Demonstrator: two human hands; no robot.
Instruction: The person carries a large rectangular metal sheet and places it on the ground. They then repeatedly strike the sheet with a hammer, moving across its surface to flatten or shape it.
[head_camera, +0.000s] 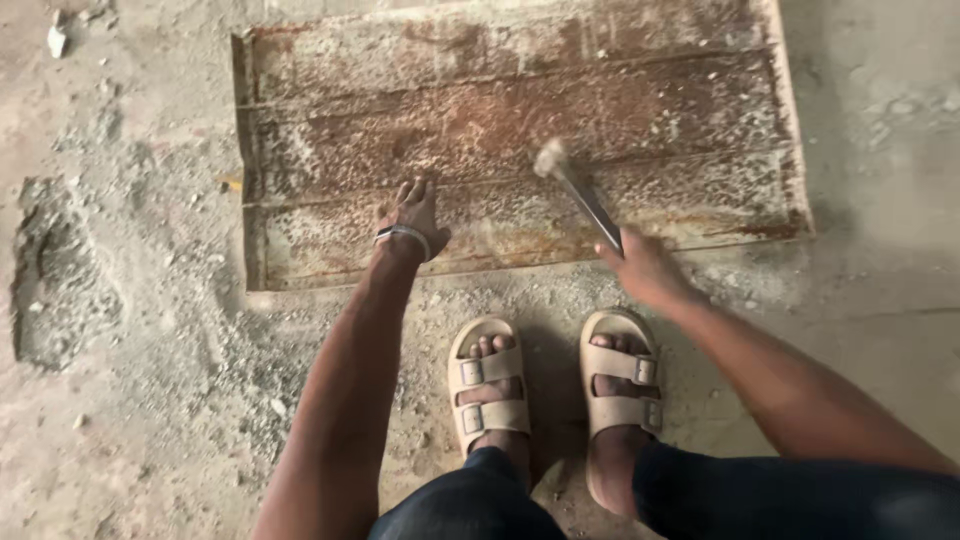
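Note:
A rusty ribbed metal panel (520, 130), crusted with dried cement, lies flat on the ground in front of me. My left hand (412, 212) rests palm down on its near strip, fingers spread, with a pale band at the wrist. My right hand (645, 265) grips the handle of a hammer (578, 190). The hammer's head is blurred above the middle of the panel, right of my left hand.
My feet in beige two-strap sandals (488, 385) stand on dusty concrete just below the panel's near edge. A shallow broken hollow with rubble (60, 270) lies at the left. Loose grit and cement crumbs cover the floor around the panel.

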